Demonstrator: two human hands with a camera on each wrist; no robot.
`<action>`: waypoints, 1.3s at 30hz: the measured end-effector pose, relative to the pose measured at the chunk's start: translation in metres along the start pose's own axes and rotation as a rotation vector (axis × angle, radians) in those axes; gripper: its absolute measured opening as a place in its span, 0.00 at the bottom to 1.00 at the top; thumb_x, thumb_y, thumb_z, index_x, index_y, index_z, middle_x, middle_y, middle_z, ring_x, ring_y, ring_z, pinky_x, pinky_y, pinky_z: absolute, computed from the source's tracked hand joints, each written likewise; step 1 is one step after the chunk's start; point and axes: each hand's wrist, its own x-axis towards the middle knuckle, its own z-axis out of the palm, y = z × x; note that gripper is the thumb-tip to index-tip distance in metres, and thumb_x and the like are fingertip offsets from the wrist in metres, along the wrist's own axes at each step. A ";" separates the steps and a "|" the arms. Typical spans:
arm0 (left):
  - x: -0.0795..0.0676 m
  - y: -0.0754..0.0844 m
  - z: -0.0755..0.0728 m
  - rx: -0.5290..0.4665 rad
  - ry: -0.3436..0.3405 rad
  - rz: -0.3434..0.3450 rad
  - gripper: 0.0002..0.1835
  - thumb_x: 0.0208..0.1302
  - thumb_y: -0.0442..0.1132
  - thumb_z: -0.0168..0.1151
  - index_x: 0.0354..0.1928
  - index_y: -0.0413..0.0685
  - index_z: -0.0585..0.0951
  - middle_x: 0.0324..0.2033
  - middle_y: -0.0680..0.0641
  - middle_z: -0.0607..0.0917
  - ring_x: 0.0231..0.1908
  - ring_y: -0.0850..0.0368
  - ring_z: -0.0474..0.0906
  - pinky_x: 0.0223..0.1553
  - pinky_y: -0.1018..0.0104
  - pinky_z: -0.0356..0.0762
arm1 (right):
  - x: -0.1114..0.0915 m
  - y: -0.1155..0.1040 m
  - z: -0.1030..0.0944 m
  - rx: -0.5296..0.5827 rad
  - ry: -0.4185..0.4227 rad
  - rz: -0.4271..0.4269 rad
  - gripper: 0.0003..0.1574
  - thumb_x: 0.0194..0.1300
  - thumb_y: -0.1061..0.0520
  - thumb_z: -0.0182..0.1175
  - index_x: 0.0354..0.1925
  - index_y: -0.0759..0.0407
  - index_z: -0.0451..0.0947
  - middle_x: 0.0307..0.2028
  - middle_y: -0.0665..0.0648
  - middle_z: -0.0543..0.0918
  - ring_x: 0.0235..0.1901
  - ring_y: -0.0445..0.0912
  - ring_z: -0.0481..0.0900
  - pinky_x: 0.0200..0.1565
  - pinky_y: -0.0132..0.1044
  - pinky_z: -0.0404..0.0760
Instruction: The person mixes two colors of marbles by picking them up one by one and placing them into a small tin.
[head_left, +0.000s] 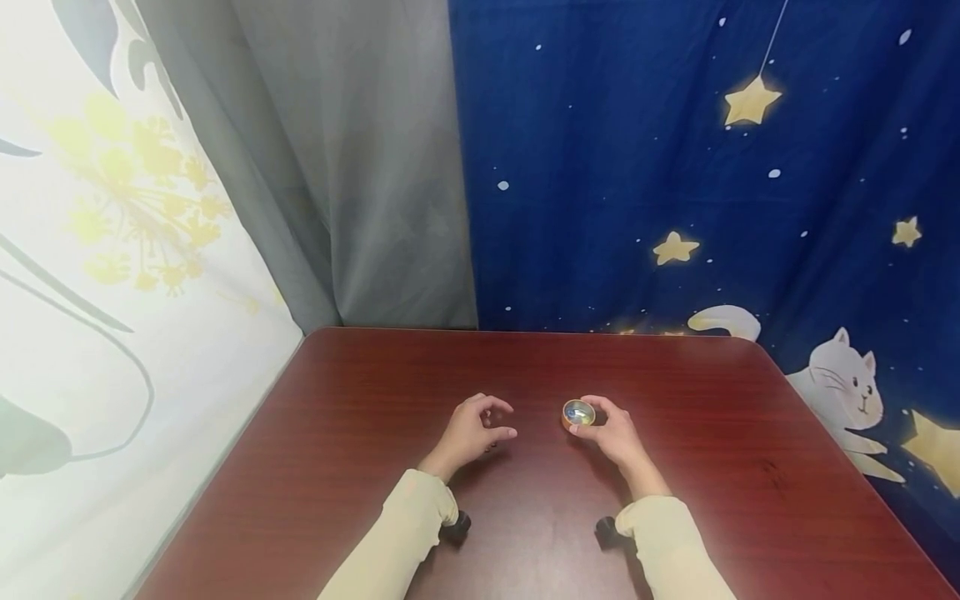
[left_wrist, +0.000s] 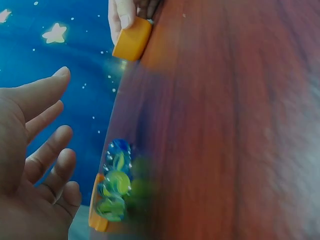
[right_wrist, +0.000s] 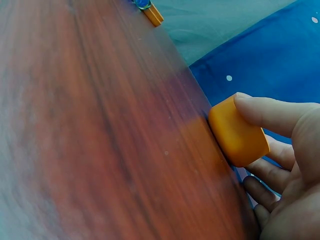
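Note:
My right hand (head_left: pixel 617 435) grips a small round orange cup (head_left: pixel 568 421) by its side, thumb at the near rim and fingers behind. Glassy blue and yellow pieces show inside the cup in the head view. To the left, my left hand (head_left: pixel 467 432) hovers with loosely bent fingers, nothing between them. In the left wrist view, several glass marbles (left_wrist: pixel 117 181) with blue, green and yellow swirls sit on the table beside that hand. Next to them is an orange piece (left_wrist: pixel 96 212), partly hidden by the marbles. Part of it also shows at the top of the right wrist view.
Both hands are over a dark red wooden table (head_left: pixel 375 367) with rounded far corners. A grey curtain (head_left: pixel 390 167) and a blue star-patterned curtain (head_left: pixel 600 167) hang behind it. White patterned fabric (head_left: pixel 187 350) borders the left side. Black wrist devices (head_left: pixel 455 529) are at both cuffs.

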 end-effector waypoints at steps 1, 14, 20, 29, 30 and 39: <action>-0.001 -0.001 0.000 0.002 -0.003 -0.004 0.18 0.51 0.42 0.77 0.46 0.50 0.85 0.36 0.47 0.81 0.34 0.54 0.73 0.36 0.63 0.73 | 0.000 0.000 0.000 0.002 0.001 0.002 0.38 0.49 0.59 0.75 0.58 0.59 0.74 0.54 0.64 0.76 0.58 0.58 0.64 0.59 0.57 0.60; -0.010 -0.013 -0.017 0.033 0.011 0.051 0.19 0.49 0.41 0.78 0.44 0.47 0.85 0.36 0.46 0.81 0.35 0.49 0.78 0.37 0.62 0.74 | -0.001 -0.001 0.001 -0.003 0.001 0.005 0.38 0.48 0.60 0.75 0.58 0.60 0.74 0.55 0.65 0.75 0.58 0.59 0.64 0.60 0.58 0.59; -0.015 -0.020 -0.023 0.051 0.016 0.018 0.19 0.49 0.40 0.77 0.45 0.48 0.85 0.35 0.48 0.80 0.34 0.52 0.76 0.37 0.61 0.74 | -0.001 0.000 0.001 -0.006 0.002 0.004 0.37 0.49 0.59 0.75 0.58 0.59 0.74 0.55 0.64 0.76 0.57 0.58 0.66 0.58 0.57 0.61; -0.023 -0.030 -0.035 0.074 -0.023 0.020 0.18 0.48 0.40 0.78 0.43 0.51 0.85 0.30 0.51 0.79 0.31 0.56 0.74 0.34 0.63 0.73 | -0.001 -0.002 0.000 -0.011 -0.001 0.009 0.37 0.50 0.59 0.74 0.59 0.59 0.74 0.55 0.64 0.76 0.57 0.58 0.66 0.58 0.57 0.62; -0.023 -0.031 -0.036 0.072 -0.031 0.018 0.18 0.48 0.40 0.78 0.43 0.52 0.85 0.30 0.52 0.79 0.31 0.56 0.74 0.34 0.63 0.73 | -0.001 -0.002 0.000 -0.010 0.000 0.004 0.37 0.50 0.59 0.74 0.59 0.60 0.74 0.54 0.64 0.76 0.57 0.58 0.67 0.57 0.56 0.63; -0.027 -0.035 -0.045 0.050 -0.072 -0.016 0.16 0.48 0.39 0.78 0.40 0.52 0.85 0.29 0.54 0.79 0.30 0.57 0.73 0.33 0.63 0.72 | -0.002 -0.005 0.000 -0.004 0.000 0.002 0.38 0.48 0.60 0.75 0.58 0.61 0.74 0.54 0.65 0.77 0.57 0.59 0.68 0.59 0.56 0.61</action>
